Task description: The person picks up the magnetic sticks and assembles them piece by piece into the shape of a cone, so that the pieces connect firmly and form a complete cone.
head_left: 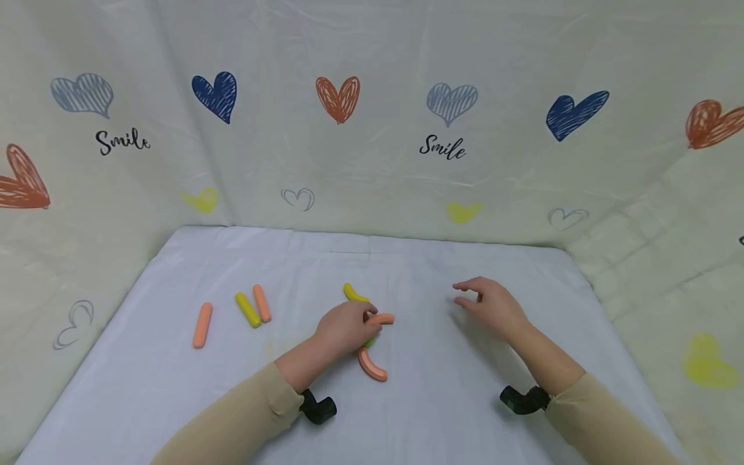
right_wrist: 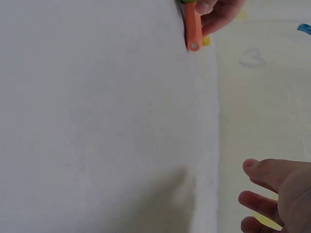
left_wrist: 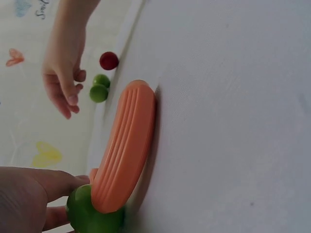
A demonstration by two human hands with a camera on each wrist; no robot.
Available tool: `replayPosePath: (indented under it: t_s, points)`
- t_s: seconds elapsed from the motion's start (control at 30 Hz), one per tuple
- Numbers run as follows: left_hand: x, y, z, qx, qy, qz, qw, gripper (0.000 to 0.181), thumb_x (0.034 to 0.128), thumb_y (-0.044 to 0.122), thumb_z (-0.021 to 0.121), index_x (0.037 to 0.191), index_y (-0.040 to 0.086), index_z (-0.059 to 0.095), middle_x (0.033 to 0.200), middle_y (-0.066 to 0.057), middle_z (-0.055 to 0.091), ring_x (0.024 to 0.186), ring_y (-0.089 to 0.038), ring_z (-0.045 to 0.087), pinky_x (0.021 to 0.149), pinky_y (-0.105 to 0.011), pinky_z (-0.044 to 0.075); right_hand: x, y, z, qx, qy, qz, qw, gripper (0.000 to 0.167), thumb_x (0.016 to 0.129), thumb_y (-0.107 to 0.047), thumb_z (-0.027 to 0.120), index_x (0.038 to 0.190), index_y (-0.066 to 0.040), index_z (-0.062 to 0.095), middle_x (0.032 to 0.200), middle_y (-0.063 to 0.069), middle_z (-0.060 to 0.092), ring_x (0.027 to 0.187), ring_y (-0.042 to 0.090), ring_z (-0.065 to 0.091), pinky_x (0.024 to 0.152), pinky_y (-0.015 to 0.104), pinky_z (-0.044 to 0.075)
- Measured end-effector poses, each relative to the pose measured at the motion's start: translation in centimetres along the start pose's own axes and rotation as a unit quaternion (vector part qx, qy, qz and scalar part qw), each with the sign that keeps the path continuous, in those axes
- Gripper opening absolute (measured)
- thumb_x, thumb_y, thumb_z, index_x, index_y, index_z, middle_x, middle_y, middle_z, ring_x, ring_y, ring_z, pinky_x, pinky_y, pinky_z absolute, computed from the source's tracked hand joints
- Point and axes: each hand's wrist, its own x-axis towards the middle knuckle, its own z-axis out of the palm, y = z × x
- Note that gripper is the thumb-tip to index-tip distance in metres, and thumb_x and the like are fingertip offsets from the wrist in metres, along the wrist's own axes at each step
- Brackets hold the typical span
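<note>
My left hand pinches a curved orange stick beside a green ball. Another curved orange stick, ribbed in the left wrist view, touches that ball. A curved yellow stick lies just beyond the hand; whether it joins the ball is hidden by the fingers. My right hand hovers over the right part of the table, its fingers loosely bent and apart, with nothing in them.
Two straight orange sticks and a straight yellow stick lie to the left on the white-covered table. Two green balls and a red ball show in the left wrist view. A patterned cloth wall stands behind.
</note>
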Motion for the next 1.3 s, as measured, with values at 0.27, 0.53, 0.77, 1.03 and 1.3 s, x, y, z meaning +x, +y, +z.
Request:
replayPosePath:
  t_s: [0.27,0.53,0.77,1.03,1.3]
  points:
    - [-0.1,0.6,0.1,0.014,0.000,-0.015,0.9998,0.027,0.0909,0.030,0.069,0.115,0.018,0.072,0.090,0.009,0.067,0.069,-0.010,0.056,0.060,-0.030,0.045,-1.0,2.5,-2.2,-0.005,0.004,0.035,0.9994,0.042,0.094,-0.030,0.069,0.133,-0.014,0.064,0.129,0.013,0.060,0.083,0.025,0.056,0.075,0.042,0.045]
    - [0.1,0.9,0.4,0.040,0.009,-0.008,0.9991,0.024,0.0949,0.030,0.065,0.114,0.017,0.073,0.094,0.004,0.068,0.068,-0.012,0.058,0.057,-0.030,0.045,-0.8,3.7,-2.7,-0.013,-0.019,0.038,0.9990,0.049,0.095,-0.033,0.067,0.137,-0.010,0.059,0.144,0.021,0.050,0.132,0.045,0.041,0.102,0.062,0.036]
    - [0.2,0.9,0.6,0.038,0.010,-0.010,0.9992,0.023,0.0953,0.028,0.065,0.114,0.016,0.072,0.094,0.004,0.067,0.069,-0.011,0.057,0.057,-0.030,0.045,-0.2,4.1,-2.7,-0.043,-0.039,0.043,0.9974,0.048,0.094,-0.034,0.067,0.135,-0.010,0.061,0.142,0.024,0.050,0.132,0.047,0.040,0.100,0.062,0.037]
    - [0.2,0.7,0.8,0.002,0.018,-0.010,0.9998,0.024,0.0962,0.028,0.063,0.115,0.016,0.072,0.092,0.006,0.066,0.073,-0.012,0.058,0.062,-0.031,0.046,0.4,4.5,-2.8,-0.082,-0.061,0.047,0.9936,0.046,0.092,-0.032,0.070,0.132,-0.008,0.064,0.130,0.026,0.058,0.109,0.038,0.054,0.084,0.052,0.048]
    - [0.2,0.4,0.6,-0.026,0.012,-0.014,0.9995,0.027,0.0944,0.024,0.064,0.120,0.016,0.069,0.092,0.007,0.065,0.074,-0.011,0.057,0.066,-0.031,0.047,0.5,4.7,-2.7,-0.099,-0.058,0.037,0.9927,0.043,0.091,-0.029,0.071,0.129,-0.010,0.067,0.123,0.024,0.062,0.104,0.035,0.055,0.080,0.048,0.048]
